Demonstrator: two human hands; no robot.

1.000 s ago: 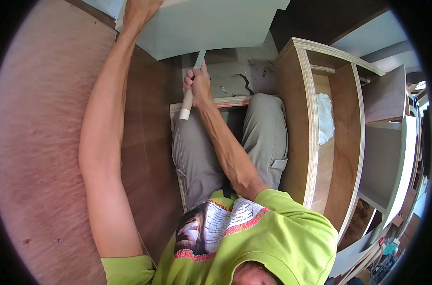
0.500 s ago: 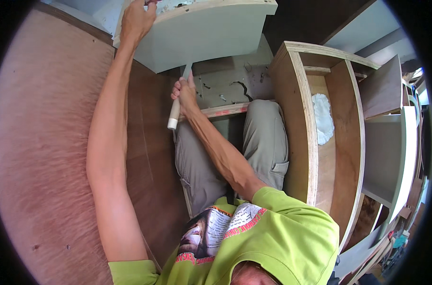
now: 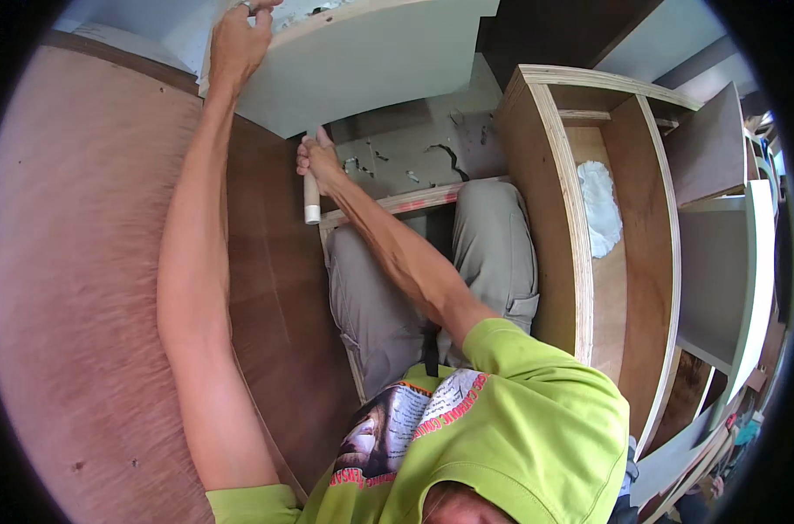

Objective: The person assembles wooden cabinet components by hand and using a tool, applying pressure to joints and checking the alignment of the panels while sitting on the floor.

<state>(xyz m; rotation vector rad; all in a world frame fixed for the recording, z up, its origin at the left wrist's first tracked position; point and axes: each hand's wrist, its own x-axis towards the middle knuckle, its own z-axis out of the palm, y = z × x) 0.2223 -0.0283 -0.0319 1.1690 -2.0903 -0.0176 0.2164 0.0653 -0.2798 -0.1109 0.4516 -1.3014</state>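
Observation:
My right hand (image 3: 321, 162) is wrapped around a tool with a pale wooden handle (image 3: 312, 208), its white end pointing down toward my knees. The tool's upper part is hidden by my hand and the grey panel. Just above is the lower edge of that grey panel (image 3: 362, 83), which has a plywood rim. My left hand (image 3: 240, 44) reaches up to the panel's top left corner with bent fingers. A small shiny bit shows by its fingers, and the frame's top edge cuts the hand off, so what it grips is unclear.
A brown wooden panel (image 3: 82, 262) rises close on my left. To the right stands an open plywood cabinet frame (image 3: 558, 131) with a crumpled white bundle (image 3: 599, 210) inside. Dark scraps (image 3: 449, 159) lie on the grey board beyond my knees (image 3: 493, 227).
My right hand has moved slightly left and up with the tool, and the grey blade seen before is now hidden. My left hand has shifted a little left.

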